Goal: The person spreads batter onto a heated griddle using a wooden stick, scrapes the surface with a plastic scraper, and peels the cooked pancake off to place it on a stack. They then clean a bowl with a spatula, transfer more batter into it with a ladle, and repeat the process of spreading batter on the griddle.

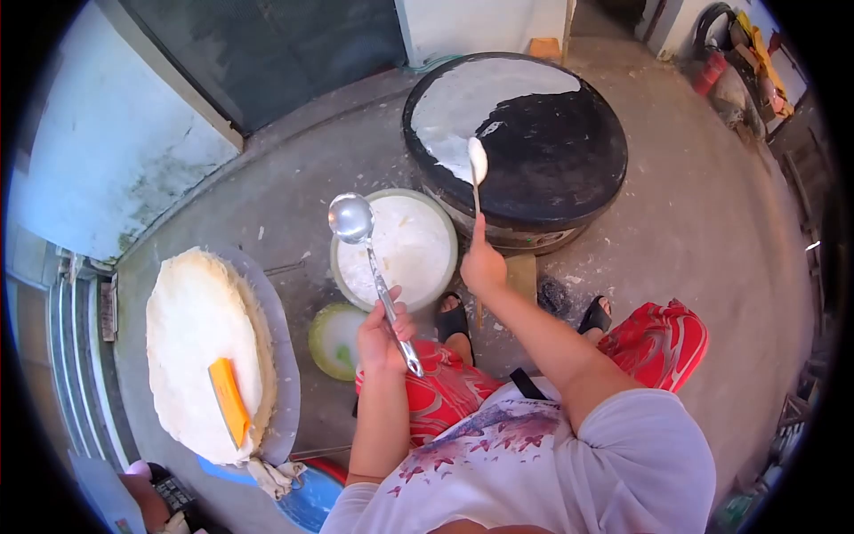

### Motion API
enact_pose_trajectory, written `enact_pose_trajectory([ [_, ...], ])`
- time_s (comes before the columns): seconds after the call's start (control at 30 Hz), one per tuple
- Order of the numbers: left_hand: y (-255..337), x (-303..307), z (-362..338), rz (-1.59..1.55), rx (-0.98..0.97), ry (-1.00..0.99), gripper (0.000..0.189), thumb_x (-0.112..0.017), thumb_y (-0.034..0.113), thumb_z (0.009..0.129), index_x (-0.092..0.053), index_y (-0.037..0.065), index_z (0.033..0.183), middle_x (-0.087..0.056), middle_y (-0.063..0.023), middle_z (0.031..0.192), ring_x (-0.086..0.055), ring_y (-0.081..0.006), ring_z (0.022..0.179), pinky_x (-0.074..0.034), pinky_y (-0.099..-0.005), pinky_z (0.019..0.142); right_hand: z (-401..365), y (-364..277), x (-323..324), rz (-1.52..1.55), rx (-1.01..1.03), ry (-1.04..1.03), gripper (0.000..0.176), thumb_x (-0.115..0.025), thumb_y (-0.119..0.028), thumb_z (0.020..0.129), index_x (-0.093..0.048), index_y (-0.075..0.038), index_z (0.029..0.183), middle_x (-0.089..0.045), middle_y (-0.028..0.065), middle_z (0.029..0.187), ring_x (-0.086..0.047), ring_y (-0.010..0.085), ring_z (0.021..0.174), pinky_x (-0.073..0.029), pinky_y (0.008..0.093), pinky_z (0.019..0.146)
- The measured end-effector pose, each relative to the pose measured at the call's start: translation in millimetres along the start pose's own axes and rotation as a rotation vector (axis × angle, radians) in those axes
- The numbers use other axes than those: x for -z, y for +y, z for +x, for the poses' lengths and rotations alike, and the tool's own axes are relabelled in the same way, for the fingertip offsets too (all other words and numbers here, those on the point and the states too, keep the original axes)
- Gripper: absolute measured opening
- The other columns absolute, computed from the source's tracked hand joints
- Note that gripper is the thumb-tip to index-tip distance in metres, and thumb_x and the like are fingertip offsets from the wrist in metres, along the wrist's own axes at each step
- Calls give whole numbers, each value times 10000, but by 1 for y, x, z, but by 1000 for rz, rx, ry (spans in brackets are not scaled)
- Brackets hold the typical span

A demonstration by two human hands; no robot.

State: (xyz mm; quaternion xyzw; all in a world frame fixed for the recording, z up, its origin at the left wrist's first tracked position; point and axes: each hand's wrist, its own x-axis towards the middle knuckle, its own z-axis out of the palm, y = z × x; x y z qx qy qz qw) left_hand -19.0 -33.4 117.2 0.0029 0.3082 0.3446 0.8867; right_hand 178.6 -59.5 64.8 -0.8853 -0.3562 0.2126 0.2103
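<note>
My left hand (384,336) is wrapped round the handle of a shiny metal ladle (352,220). The ladle's bowl is raised over the left rim of a pale green basin (453,236) of white batter (405,254). My right hand (483,269) grips the thin wooden handle of a batter spreader (479,162), whose head is coated white. That head is over the near left edge of a large round black griddle (560,160). A layer of white batter (454,102) covers the griddle's left and far parts; its right and near parts are black.
To the left, a thick stack of thin round pancakes (196,329) rests on a grey round board (283,374), with a yellow scraper (229,400) on top. A small green bowl (318,347) stands beside the basin. A blue basin (311,500) is lower left. Walls close off the far left.
</note>
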Motion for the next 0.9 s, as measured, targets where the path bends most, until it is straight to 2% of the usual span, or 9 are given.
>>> enact_pose_trajectory([
  [0.1, -1, -3, 2, 3, -7, -7, 325, -354, 201, 906, -447, -34, 1109, -467, -75, 734, -385, -128, 527, -328, -244, 439, -29, 8, 4, 69, -48, -56, 672, -390, -118, 818, -8, -74, 1369, -565, 221, 914, -590, 347, 769, -467, 420, 676],
  [0.17, -3, -8, 0, 20, -24, -5, 322, -352, 200, 906, -450, -37, 1102, -466, -76, 736, -385, -128, 527, -328, -242, 439, -19, 12, -28, 20, 178, 88, 727, -419, -77, 770, -7, -84, 1369, -578, 224, 819, -586, 360, 714, -452, 449, 633],
  [0.37, -7, -15, -2, 74, -35, 73, 309, -339, 177, 907, -437, -47, 1096, -438, -53, 717, -368, -102, 506, -315, -213, 402, -20, 36, -4, 21, 21, 139, 750, -447, -71, 763, -4, -78, 1368, -584, 219, 858, -584, 352, 718, -458, 436, 636],
  [0.5, -5, -12, 4, 74, -59, 79, 300, -339, 168, 906, -440, -49, 1086, -438, -50, 718, -366, -100, 503, -317, -213, 400, -43, 40, -3, 41, -59, -36, 743, -420, -52, 767, 12, -82, 1371, -565, 228, 864, -582, 339, 724, -464, 410, 619],
  [0.57, -4, -10, 5, 91, -53, 2, 315, -303, 185, 917, -442, -48, 1079, -459, -74, 739, -381, -118, 522, -328, -230, 431, -27, 45, -22, -136, 179, 32, 726, -406, -47, 774, 7, -80, 1371, -563, 240, 888, -585, 343, 727, -462, 414, 620],
  [0.7, -5, -10, 5, 101, -24, 20, 317, -301, 188, 916, -444, -50, 1069, -457, -74, 734, -380, -115, 521, -328, -227, 432, -26, 69, 10, 2, 14, 140, 726, -412, -47, 777, -2, -103, 1374, -575, 235, 860, -589, 351, 716, -464, 426, 621],
  [0.77, -5, -9, 7, 130, -32, 31, 319, -301, 194, 915, -443, -47, 1070, -459, -76, 738, -379, -113, 520, -328, -226, 436, -41, 71, 31, -34, -75, 37, 742, -415, -43, 775, 10, -127, 1377, -582, 232, 808, -592, 353, 698, -468, 416, 611],
  [0.83, -7, -11, 9, 124, -34, 24, 322, -303, 199, 915, -443, -44, 1071, -461, -77, 743, -380, -114, 522, -329, -227, 436, -50, 71, 31, -70, -52, 3, 760, -418, -44, 776, 35, -150, 1377, -586, 230, 772, -598, 347, 686, -471, 413, 606],
  [0.9, -9, -12, 7, 125, -44, 27, 324, -305, 205, 914, -444, -41, 1073, -462, -78, 748, -382, -114, 523, -330, -227, 435, -42, 75, 13, -89, 156, 43, 756, -427, -50, 783, 21, -166, 1381, -587, 239, 796, -608, 338, 686, -476, 418, 616],
])
